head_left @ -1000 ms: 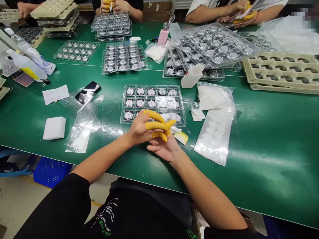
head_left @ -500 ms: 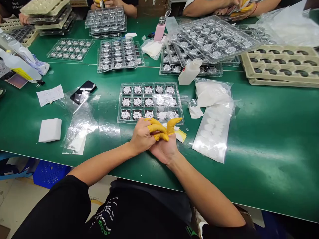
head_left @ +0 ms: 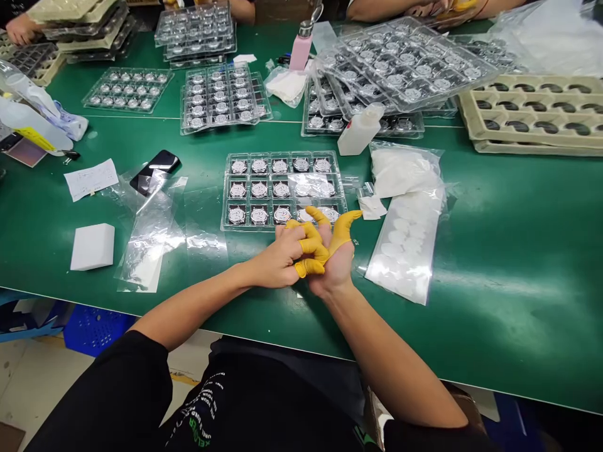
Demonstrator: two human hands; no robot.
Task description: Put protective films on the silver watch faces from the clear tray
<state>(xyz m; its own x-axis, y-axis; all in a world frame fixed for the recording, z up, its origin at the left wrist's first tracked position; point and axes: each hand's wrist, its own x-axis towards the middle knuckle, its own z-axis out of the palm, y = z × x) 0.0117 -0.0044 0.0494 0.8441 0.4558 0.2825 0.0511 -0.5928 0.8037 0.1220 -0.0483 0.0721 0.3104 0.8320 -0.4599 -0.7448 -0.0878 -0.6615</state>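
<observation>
Your yellow-cotted left hand [head_left: 277, 260] curls around only your open right hand [head_left: 335, 267], which reaches nearer the long front edge of the clear plastic tray of round silver dials [head_left: 282, 154].

I wore a black short-sleeved T-shirt [head_left: 254, 402] with white and green lettering [head_left: 200, 402], plus yellow finger cots [head_left: 345, 226] on my left hand [head_left: 277, 263] and right hand [head_left: 336, 263].

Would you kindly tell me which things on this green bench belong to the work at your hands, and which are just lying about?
Part of the work: left hand, right hand, yellow finger cots, clear tray of round silver discs.
Lying about: black phone, white block, paper note, bag of white pads.
</observation>
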